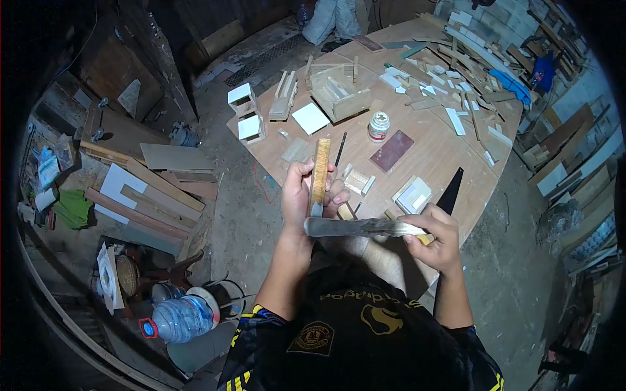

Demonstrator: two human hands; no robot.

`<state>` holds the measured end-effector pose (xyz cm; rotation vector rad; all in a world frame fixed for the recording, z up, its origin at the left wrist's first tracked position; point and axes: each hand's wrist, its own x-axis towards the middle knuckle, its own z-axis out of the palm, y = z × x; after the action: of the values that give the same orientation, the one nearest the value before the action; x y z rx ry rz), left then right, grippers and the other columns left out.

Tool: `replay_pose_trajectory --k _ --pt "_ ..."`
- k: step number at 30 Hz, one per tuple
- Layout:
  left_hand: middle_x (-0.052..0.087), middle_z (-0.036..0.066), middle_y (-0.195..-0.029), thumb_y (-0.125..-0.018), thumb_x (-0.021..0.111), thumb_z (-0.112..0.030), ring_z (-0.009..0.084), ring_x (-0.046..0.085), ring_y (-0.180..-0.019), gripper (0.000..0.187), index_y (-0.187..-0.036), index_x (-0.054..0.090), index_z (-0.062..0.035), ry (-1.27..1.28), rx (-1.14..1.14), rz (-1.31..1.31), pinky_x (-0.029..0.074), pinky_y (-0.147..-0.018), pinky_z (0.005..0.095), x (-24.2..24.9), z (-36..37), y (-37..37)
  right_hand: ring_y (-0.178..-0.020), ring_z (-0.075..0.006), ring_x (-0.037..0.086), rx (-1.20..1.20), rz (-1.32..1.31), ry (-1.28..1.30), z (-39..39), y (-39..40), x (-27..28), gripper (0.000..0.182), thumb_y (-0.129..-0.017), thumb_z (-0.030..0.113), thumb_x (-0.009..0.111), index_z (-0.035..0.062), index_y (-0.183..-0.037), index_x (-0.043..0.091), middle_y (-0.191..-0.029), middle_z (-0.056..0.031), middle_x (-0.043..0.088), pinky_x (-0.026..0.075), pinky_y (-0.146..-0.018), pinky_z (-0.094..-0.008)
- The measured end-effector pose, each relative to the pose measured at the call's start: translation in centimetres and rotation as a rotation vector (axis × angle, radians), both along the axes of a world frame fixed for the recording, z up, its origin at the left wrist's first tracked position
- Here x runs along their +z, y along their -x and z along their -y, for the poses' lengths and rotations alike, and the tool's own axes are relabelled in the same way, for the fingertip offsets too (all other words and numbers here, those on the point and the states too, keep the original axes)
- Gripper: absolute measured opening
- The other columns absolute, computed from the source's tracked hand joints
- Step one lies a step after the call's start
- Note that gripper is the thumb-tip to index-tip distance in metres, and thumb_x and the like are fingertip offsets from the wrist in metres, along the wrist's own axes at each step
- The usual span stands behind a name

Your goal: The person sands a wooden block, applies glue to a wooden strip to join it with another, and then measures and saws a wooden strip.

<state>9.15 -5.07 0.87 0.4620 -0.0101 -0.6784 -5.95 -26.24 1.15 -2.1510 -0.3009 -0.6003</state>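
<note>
My left hand [298, 187] is wrapped round a tool with a yellow-brown wooden handle [320, 166], held upright. Grey metal shows at its lower end. A long grey bar-like tool [355, 227] crosses just below, its rounded left end overlapping that metal in this view. Its pale right end is gripped in my right hand [438, 238], with fingers and thumb closed on it. Just beyond my hands, a small wooden frame [357, 180] and a small pale box [412, 195] rest on the wooden table [274, 130]. A dark saw blade [451, 190] lies beside my right hand.
A white jar [379, 126] and a reddish-brown rectangular plate [392, 151] stand mid-table. Farther back are a wooden box [339, 93] and a white-topped box [248, 114]. Wood offcuts [450, 85] cover the far right. Blue water bottle [176, 320] lies at lower left.
</note>
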Motion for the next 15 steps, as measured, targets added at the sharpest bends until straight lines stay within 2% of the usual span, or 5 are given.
replay_pose_trajectory --k 7,9,12,15 --pt "0.039 0.001 -0.062 -0.091 0.042 -0.031 0.0113 0.031 -0.045 0.029 -0.087 0.052 -0.0041 -0.059 0.07 -0.072 0.033 -0.053 0.0293 0.9 0.5 0.5 -0.059 -0.0155 0.049 -0.122 0.012 -0.053 -0.7 -1.0 -0.9 0.032 -0.068 0.008 0.072 0.0045 -0.1 0.072 -0.067 -0.0053 0.052 0.038 -0.053 -0.0276" --pt "0.043 0.001 -0.063 -0.09 0.044 -0.033 0.0123 0.038 -0.047 0.029 -0.088 0.05 -0.0044 0.032 0.021 -0.03 0.037 -0.053 0.0305 0.0 0.0 0.1 -0.059 -0.0159 0.05 -0.011 0.009 -0.076 -0.5 -0.8 -1.2 0.031 -0.07 0.009 0.072 0.0041 -0.1 0.072 -0.068 -0.0059 0.053 0.039 -0.054 -0.0285" --pt "0.043 0.001 -0.063 -0.09 0.043 -0.034 0.0125 0.038 -0.047 0.03 -0.088 0.05 -0.0047 0.037 -0.007 -0.006 0.038 -0.054 0.0309 -0.2 -0.3 -0.1 -0.061 -0.0165 0.052 0.035 -0.044 -0.024 -0.8 -0.9 -0.9 0.029 -0.071 0.009 0.072 0.0035 -0.1 0.072 -0.07 -0.0064 0.055 0.04 -0.055 -0.0288" --pt "0.043 0.001 -0.063 -0.09 0.042 -0.034 0.0127 0.039 -0.047 0.03 -0.087 0.049 -0.0051 0.008 0.035 -0.054 0.038 -0.054 0.0314 0.3 0.0 0.5 -0.06 -0.0166 0.051 -0.077 -0.017 -0.067 -1.5 -1.4 -0.6 0.029 -0.071 0.009 0.072 0.0033 -0.1 0.071 -0.071 -0.0065 0.057 0.04 -0.055 -0.0287"
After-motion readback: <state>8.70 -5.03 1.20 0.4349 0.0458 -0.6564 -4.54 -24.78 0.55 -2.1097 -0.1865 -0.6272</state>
